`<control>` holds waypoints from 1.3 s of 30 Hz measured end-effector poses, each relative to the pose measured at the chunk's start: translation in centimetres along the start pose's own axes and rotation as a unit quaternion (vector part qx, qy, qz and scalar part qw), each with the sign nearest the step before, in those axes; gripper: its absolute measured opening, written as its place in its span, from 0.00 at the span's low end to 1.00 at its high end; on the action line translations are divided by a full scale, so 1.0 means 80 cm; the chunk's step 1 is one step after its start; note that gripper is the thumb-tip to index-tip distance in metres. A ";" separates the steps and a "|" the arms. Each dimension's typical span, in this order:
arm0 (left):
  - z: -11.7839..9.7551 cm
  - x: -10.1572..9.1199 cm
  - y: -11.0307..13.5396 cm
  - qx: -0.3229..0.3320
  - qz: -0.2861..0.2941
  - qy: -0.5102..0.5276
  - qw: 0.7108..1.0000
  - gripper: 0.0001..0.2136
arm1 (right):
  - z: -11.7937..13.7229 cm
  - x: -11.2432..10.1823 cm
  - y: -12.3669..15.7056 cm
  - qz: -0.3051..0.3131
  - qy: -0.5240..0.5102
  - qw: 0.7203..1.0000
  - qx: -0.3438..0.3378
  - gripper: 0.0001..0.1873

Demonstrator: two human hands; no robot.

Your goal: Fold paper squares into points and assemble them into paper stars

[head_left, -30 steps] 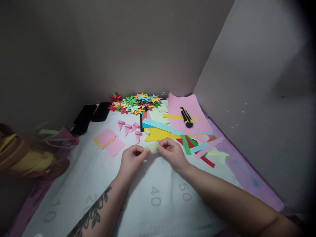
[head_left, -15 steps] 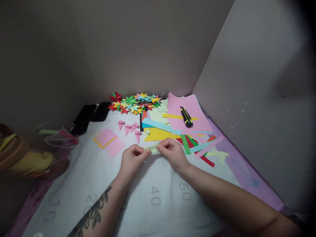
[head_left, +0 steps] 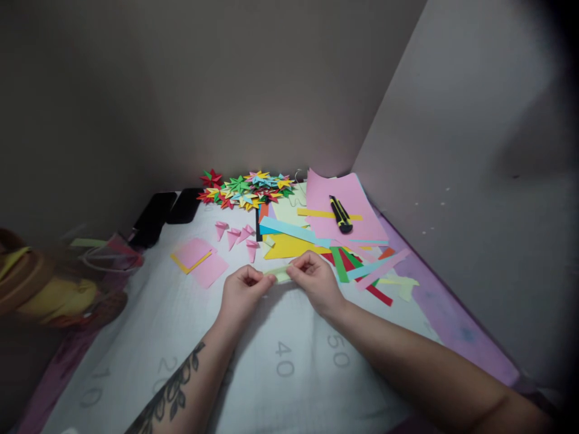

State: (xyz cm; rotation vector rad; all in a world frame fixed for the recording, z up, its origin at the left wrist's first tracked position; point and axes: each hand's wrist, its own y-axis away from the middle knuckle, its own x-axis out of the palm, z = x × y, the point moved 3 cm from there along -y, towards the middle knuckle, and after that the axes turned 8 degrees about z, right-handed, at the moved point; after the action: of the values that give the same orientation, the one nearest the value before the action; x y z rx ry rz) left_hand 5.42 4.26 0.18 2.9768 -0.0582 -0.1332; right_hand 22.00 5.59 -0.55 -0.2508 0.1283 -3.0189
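Note:
Between my two hands a small pale-green piece of paper is stretched, pinched at both ends. My left hand closes thumb and fingers on its left end, and my right hand grips the right end the same way. Fingers cover both ends, so its folds are hard to make out. Beyond my left hand lie several folded pink paper pieces. To the left rest pink paper squares with a yellow strip. Coloured paper strips are scattered just past my right hand.
A heap of folded paper stars lies by the wall. A black and yellow utility knife rests on pink sheets. Two black flat objects sit at the back left. A brown and yellow object stands left of the white numbered mat.
Almost nothing differs. Both hands keep their pinch on the pale-green paper, and the view has shifted very slightly.

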 end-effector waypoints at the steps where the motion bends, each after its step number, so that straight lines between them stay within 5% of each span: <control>1: 0.000 0.000 0.000 -0.001 -0.002 0.002 1.000 0.15 | 0.000 0.000 0.000 -0.005 -0.007 1.000 0.000 0.11; 39: 0.000 0.004 0.000 0.009 0.019 0.065 0.998 0.17 | 0.005 0.002 0.003 -0.029 0.028 0.999 -0.019 0.12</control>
State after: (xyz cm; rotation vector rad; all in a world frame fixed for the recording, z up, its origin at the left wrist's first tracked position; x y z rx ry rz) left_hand 5.77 4.26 0.13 2.9918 -0.0992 0.0668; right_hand 21.94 5.33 -0.16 -0.1765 0.1861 -3.0843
